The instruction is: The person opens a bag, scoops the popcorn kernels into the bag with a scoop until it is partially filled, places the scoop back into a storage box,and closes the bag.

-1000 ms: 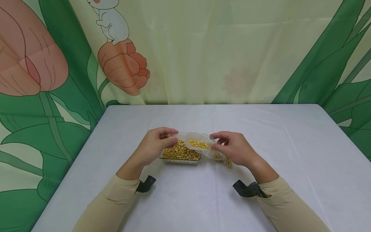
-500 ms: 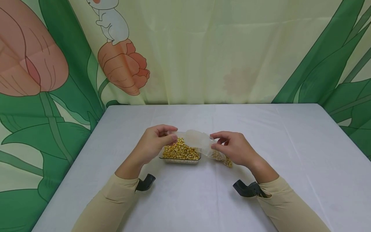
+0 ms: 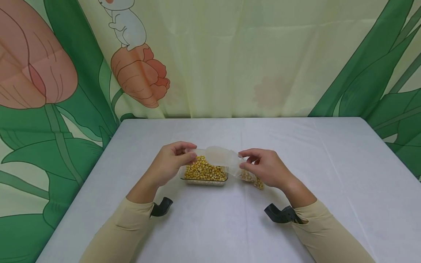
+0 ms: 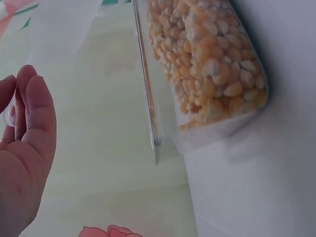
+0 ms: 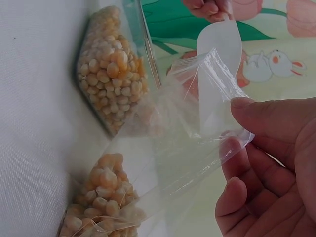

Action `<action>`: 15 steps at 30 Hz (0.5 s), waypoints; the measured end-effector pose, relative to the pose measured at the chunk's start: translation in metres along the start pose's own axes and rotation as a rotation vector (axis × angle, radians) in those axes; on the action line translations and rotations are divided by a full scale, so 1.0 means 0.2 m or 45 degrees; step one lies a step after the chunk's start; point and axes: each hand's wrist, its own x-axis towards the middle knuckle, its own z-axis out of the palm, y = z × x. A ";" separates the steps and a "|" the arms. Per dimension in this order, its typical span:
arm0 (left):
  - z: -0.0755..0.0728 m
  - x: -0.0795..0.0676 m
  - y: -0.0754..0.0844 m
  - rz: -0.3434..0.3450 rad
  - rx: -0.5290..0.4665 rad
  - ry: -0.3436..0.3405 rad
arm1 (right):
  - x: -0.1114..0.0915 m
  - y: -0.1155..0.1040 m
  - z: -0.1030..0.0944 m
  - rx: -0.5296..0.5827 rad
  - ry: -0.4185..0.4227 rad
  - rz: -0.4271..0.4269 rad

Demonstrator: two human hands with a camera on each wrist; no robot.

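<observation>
My left hand (image 3: 167, 164) pinches the handle of a white plastic scoop (image 3: 218, 156), whose bowl is tipped over at the mouth of a clear plastic bag (image 5: 168, 128). With thumb and fingers, my right hand (image 3: 268, 166) pinches the bag's rim and holds it up. Corn kernels (image 5: 103, 192) lie in the bag's lower part, which rests on the table. Left of the bag stands a clear rectangular container (image 4: 150, 98), filled with more yellow kernels (image 3: 205, 170). The scoop's bowl partly overlaps the container's far right corner in the head view.
A white cloth covers the table (image 3: 210, 226). Behind it hangs a pale curtain (image 3: 243, 65) printed with flowers, leaves and a rabbit. Black curved camera mounts (image 3: 162, 207) stick out at both wrists, low over the cloth.
The scoop held kernels with its bowl facing up; it has tipped over and the kernels no longer show in it. My left hand has shifted slightly left with it. The right hand stays put.
</observation>
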 end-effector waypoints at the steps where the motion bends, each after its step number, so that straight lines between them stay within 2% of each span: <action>1: -0.01 0.00 -0.01 -0.009 0.007 0.002 | 0.00 0.00 0.00 0.001 -0.001 0.000; 11: -0.11 -0.02 -0.03 -0.020 -0.013 0.006 | 0.00 0.01 0.01 -0.009 -0.005 0.016; 15: -0.16 -0.03 -0.04 -0.030 0.016 0.026 | 0.00 0.00 0.00 -0.011 -0.003 0.028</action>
